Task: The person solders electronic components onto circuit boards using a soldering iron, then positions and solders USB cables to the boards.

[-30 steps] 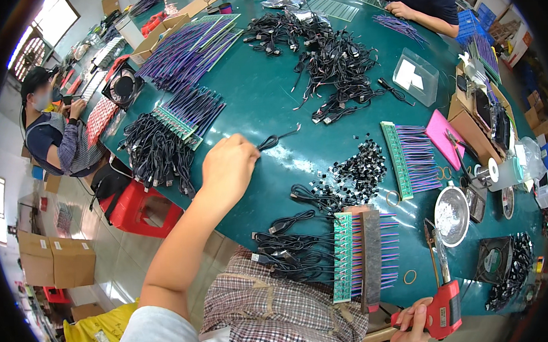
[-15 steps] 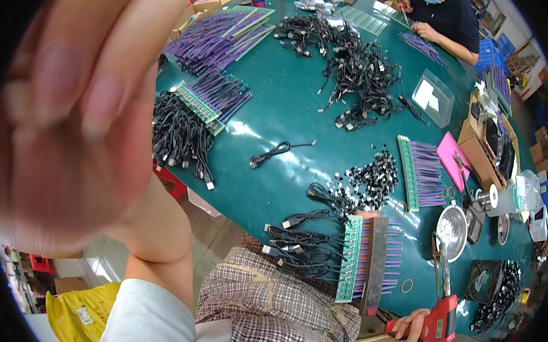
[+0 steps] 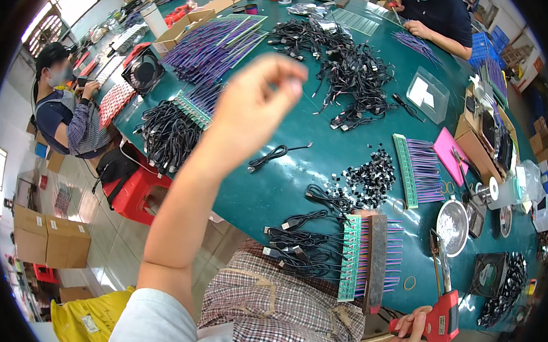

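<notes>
My left hand (image 3: 255,104) is raised over the table, loosely curled, with a gap between thumb and fingers and nothing visible in it. The fingers of my right hand (image 3: 410,330) wrap round a red soldering gun (image 3: 444,320) at the lower edge; its tip points up beside a round metal dish (image 3: 452,228). Left of the gun lies a green circuit-board strip (image 3: 349,260), with black USB cables (image 3: 303,247) on its left side and purple wires (image 3: 391,261) on its right. A dark bar (image 3: 375,261) rests across those wires. One coiled USB cable (image 3: 276,155) lies alone below my left hand.
Small black-and-white parts (image 3: 373,177) are heaped mid-table. Another wired board strip (image 3: 405,170), a pink pad (image 3: 451,155) and a solder spool (image 3: 489,191) sit to the right. Cable piles (image 3: 359,80) lie farther back. Two people work at the far side and left.
My left hand has moved from close before the camera, forward and right to over the table, uncovering the room's left side. My right hand keeps its hold on the soldering gun.
</notes>
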A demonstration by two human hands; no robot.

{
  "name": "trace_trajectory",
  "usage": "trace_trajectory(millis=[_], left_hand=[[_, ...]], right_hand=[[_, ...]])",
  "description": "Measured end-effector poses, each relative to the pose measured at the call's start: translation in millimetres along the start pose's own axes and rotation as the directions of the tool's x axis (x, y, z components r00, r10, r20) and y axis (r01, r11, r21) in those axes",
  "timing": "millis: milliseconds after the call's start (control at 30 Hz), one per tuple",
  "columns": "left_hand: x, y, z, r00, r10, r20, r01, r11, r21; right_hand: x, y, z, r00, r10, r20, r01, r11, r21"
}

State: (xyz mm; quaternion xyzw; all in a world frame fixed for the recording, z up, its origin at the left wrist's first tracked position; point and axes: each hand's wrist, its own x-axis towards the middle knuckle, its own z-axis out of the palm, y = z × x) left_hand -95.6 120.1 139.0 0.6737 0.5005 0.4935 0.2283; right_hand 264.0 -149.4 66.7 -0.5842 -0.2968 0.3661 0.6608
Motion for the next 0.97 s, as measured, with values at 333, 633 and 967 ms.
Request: trace_trajectory(millis=[333, 633, 967], left_hand=[[-56, -110, 85, 1.000, -0.008, -0.010, 0.012, 0.826, 0.563], [-75, -39, 69, 0.993, -0.113, 0.026, 0.108, 0.983, 0.150], [-145, 64, 86, 0.773, 0.214, 0.598, 0.000, 0.942, -0.337]], right_hand=[[-1, 0, -5, 1.000, 0.001, 0.009, -0.001, 1.000, 0.026], [0, 5, -7, 0.998, 0.064, -0.012, -0.064, 0.997, 0.040], [3, -12, 47, 0.962, 0.036, 0.272, -0.007, 0.994, -0.107]])
